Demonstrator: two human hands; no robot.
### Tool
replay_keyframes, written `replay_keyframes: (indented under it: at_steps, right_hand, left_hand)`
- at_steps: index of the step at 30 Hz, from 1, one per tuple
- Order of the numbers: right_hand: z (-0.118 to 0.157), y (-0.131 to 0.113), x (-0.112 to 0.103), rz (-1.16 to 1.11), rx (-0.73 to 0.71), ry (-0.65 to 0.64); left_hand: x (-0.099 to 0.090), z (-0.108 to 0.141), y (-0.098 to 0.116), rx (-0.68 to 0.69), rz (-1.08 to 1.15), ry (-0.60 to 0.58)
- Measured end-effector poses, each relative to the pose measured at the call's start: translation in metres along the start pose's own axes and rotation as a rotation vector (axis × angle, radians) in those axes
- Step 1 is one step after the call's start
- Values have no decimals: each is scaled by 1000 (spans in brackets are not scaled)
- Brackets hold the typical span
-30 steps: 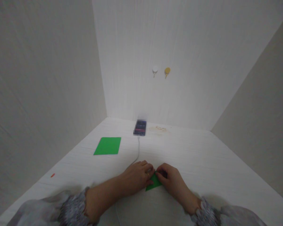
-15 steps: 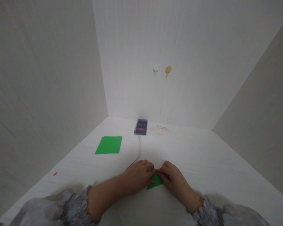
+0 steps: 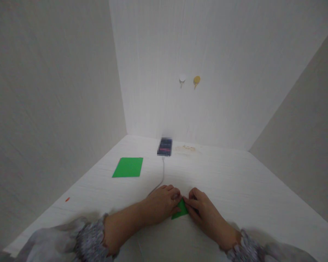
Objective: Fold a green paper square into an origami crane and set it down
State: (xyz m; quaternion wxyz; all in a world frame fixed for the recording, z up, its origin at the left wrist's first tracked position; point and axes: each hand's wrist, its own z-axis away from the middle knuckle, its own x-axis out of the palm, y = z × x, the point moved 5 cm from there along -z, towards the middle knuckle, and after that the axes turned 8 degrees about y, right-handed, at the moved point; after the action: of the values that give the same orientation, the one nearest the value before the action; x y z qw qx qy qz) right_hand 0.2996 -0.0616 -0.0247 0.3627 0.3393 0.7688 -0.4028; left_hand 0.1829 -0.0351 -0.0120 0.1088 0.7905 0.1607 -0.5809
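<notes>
Right grip [image 3: 203,211]: everything's a touch further right in view now, and these fingers shifted slightly; they're pinching the top of my small green paper [image 3: 183,210].
Left grip [image 3: 162,203]: down on its left side, can't tell if pinching or just pressing.
Folding: looks partly done, fingers hide the rest.
Green square [image 3: 128,167]: flat, far left, no hand on it.
Table [image 3: 221,174]: whitish, with a pixelated dark device [image 3: 164,147] and pale cable [image 3: 163,171].
Back wall [image 3: 158,54]: pale, white hook [image 3: 182,78], yellow hook [image 3: 196,79].

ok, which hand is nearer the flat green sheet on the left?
Left: the left hand is nearer the camera and right of the green sheet, apart from it; the right hand is farther right.
</notes>
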Motion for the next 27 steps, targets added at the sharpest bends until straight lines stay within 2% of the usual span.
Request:
replay_keyframes:
  at_steps: [6, 12, 21, 27]
  right_hand:
    - [2, 1, 3, 52, -20, 1]
    - [2, 6, 4, 3, 19, -28]
    - [5, 5, -15, -182, -2, -169]
    - [5, 5, -18, -187, -27, -190]
  left_hand:
    - [3, 1, 5, 88, -12, 66]
    - [7, 2, 7, 147, -10, 151]
    - [-1, 3, 9, 179, -53, 110]
    - [-3, 3, 9, 179, -41, 74]
